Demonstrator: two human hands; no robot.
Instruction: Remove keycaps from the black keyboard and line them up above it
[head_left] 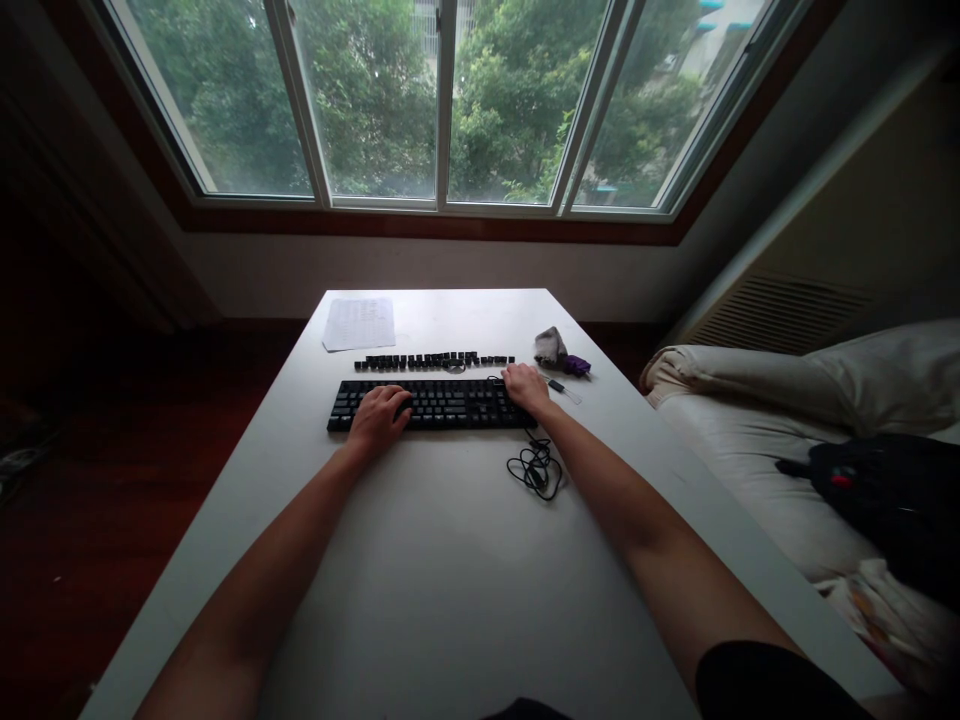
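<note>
A black keyboard (450,400) lies flat across the white table, with part of its right end covered by a hand. My left hand (377,418) rests on the keyboard's left half, fingers apart and reaching over the keys, thumb toward the middle. At the upper right of the keyboard is my right hand (527,388), its fingers curled together; what they pinch, if anything, is too small to make out. Just behind the keyboard runs a row of loose black keycaps (416,361). A thin round loop (454,368) lies by that row.
A coiled black cable (536,468) lies in front of the keyboard's right end. To the right are a grey cloth (550,346), a purple item (577,366) and a small brush-like tool (561,387). Printed paper (360,323) lies far left. A sofa (757,480) stands beside the table (450,580).
</note>
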